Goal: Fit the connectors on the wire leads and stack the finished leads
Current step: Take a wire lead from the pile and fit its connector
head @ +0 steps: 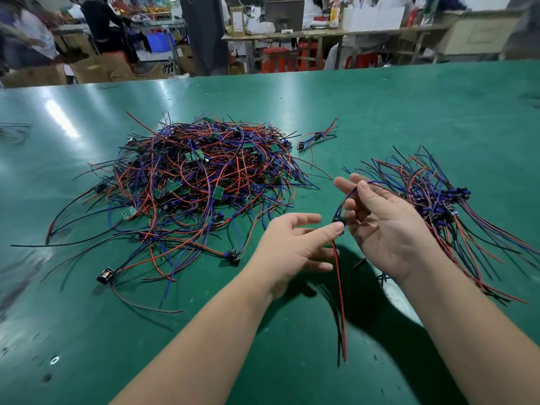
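Mostly glossy green table (380, 97), workshop benches (321, 33) behind; right hand (382, 226) grip clasps a wire lead (339, 293), left hand (287, 247) grip released.

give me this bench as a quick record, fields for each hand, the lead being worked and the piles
held lead: dark block between the hands, red wire hanging down
right hand: pinches its blue wire
left hand: fingers open, thumb tip at the dark block
loose pile: tangled, left of the hands
stack: leads side by side, right of the hands
stray lead: alone beyond the pile
surface: green table
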Demonstrator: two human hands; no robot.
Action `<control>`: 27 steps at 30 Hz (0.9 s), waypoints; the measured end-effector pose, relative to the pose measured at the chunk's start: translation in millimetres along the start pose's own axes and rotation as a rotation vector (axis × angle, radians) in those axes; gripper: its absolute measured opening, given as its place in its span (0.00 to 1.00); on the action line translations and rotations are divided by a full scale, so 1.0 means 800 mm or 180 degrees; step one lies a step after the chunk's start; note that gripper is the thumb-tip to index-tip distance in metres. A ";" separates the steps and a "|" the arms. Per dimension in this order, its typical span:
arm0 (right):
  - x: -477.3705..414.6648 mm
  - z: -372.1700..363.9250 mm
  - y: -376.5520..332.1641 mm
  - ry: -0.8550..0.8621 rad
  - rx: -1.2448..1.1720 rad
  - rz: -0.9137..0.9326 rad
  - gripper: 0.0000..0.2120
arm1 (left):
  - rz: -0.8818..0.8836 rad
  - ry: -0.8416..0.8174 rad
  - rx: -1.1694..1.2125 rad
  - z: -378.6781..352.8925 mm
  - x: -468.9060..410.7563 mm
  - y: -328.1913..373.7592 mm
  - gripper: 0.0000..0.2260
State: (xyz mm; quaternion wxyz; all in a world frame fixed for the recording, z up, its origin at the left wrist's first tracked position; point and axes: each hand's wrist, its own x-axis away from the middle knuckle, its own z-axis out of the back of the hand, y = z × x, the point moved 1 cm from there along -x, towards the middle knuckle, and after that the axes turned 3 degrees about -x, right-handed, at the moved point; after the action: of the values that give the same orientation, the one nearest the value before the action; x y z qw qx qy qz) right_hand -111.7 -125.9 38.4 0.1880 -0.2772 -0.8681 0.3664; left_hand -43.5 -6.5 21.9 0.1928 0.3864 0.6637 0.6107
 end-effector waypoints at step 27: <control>-0.001 0.013 -0.003 0.0161 0.1371 -0.0037 0.04 | 0.0195 -0.0369 -0.0144 0.004 0.000 0.000 0.03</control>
State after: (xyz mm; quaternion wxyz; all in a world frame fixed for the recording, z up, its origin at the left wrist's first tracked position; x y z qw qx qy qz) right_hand -117.2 -133.0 33.3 0.2667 -0.2347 -0.7663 0.5353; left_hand -40.9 -4.3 21.0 0.2208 0.4368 0.6253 0.6078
